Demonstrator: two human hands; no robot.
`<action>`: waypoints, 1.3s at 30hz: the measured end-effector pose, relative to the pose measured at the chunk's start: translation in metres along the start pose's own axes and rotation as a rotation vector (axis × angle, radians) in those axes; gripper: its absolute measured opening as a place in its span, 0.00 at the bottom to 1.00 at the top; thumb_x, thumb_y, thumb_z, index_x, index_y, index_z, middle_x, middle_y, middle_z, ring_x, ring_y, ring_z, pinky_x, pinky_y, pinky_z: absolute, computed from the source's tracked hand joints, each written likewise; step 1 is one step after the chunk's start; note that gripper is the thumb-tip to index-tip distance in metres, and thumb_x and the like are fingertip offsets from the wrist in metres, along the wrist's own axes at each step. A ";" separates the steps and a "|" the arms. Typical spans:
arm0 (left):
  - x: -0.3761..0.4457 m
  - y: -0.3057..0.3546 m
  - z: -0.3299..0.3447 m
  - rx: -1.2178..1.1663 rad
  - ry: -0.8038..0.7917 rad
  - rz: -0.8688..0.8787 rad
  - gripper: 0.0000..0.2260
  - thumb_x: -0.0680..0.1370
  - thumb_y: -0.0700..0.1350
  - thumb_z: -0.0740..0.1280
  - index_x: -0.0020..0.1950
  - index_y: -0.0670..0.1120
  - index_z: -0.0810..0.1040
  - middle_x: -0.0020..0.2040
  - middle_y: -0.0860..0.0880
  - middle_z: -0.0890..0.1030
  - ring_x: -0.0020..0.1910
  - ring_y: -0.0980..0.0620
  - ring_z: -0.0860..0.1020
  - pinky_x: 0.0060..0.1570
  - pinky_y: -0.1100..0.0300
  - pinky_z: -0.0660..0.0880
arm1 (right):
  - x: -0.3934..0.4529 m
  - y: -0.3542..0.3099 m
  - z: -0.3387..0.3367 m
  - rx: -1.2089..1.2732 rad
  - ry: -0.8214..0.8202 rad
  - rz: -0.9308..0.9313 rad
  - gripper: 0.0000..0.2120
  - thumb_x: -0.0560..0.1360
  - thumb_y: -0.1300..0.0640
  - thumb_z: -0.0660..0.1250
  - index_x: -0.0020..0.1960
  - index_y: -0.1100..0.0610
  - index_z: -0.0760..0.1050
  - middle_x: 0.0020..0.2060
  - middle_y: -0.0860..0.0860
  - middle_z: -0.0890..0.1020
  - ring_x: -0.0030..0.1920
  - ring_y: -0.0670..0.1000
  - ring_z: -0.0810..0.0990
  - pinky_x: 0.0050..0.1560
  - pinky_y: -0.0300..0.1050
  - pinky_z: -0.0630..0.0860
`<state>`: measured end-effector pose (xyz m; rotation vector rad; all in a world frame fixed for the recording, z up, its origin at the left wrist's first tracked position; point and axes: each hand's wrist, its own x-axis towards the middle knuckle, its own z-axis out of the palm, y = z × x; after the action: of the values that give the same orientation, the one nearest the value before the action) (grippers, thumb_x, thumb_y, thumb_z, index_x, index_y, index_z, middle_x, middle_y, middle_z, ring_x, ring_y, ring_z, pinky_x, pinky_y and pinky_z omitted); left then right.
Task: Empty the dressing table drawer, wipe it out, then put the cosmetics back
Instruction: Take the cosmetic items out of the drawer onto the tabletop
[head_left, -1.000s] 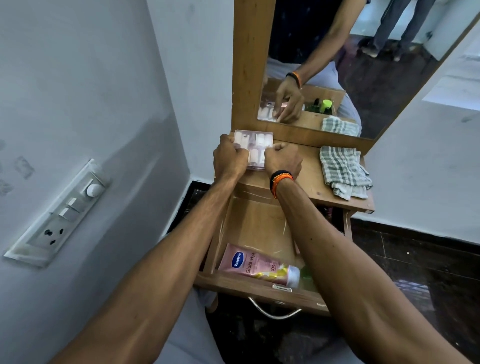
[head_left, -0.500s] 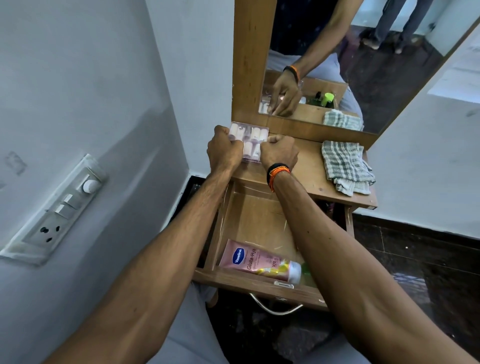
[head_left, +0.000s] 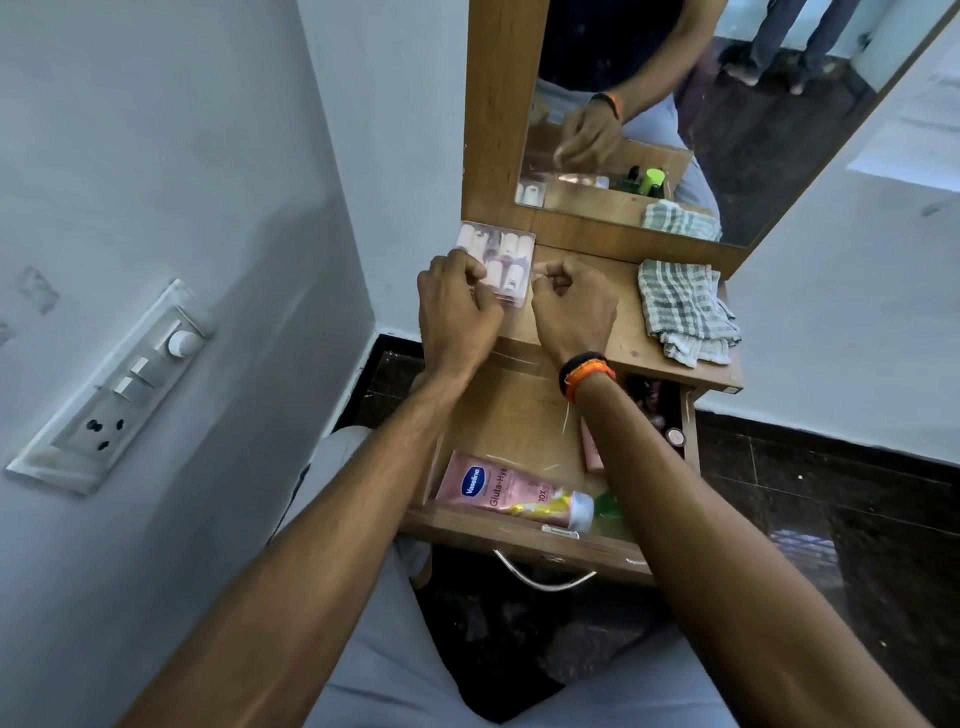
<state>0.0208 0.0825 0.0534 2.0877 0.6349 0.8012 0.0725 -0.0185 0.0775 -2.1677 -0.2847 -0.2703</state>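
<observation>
Pink tube (head_left: 511, 493) – green-and-white checked cloth (head_left: 683, 312) – orange-black wristband (head_left: 587, 371).

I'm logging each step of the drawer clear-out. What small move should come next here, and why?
Probably reach down for the pink Vaseline tube. The clear box already lies on the tabletop by the mirror, both hands at its near edge, while the open drawer still holds the tube and a few small items, so emptying isn't finished and the checked cloth must wait.

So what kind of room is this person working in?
Probably a bedroom or dressing corner in a home: a wooden dressing table with a mirror, an open drawer holding a lotion tube, and a wall switchboard.
</observation>
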 end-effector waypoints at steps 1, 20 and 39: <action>-0.011 0.002 -0.002 -0.016 -0.021 0.010 0.06 0.75 0.37 0.66 0.51 0.44 0.76 0.51 0.48 0.79 0.52 0.50 0.76 0.47 0.57 0.75 | -0.010 0.004 -0.007 0.013 -0.011 -0.041 0.05 0.75 0.59 0.68 0.43 0.50 0.79 0.37 0.43 0.80 0.38 0.40 0.76 0.38 0.26 0.67; -0.117 -0.011 -0.016 -0.045 -0.414 -0.438 0.06 0.78 0.38 0.65 0.51 0.46 0.80 0.46 0.54 0.80 0.44 0.59 0.76 0.38 0.65 0.69 | -0.097 0.064 -0.040 -0.685 -1.127 -0.001 0.26 0.70 0.48 0.76 0.64 0.53 0.73 0.59 0.53 0.78 0.56 0.53 0.75 0.54 0.46 0.73; -0.116 0.005 -0.041 -0.158 -0.111 -0.425 0.05 0.78 0.39 0.68 0.51 0.49 0.77 0.48 0.55 0.79 0.43 0.61 0.78 0.36 0.68 0.74 | -0.091 0.068 -0.058 -0.267 -0.936 0.122 0.09 0.70 0.60 0.74 0.48 0.55 0.77 0.44 0.52 0.82 0.47 0.52 0.79 0.46 0.46 0.77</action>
<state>-0.0862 0.0226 0.0395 1.7548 0.8847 0.4734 0.0014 -0.1137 0.0310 -2.4293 -0.6554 0.8465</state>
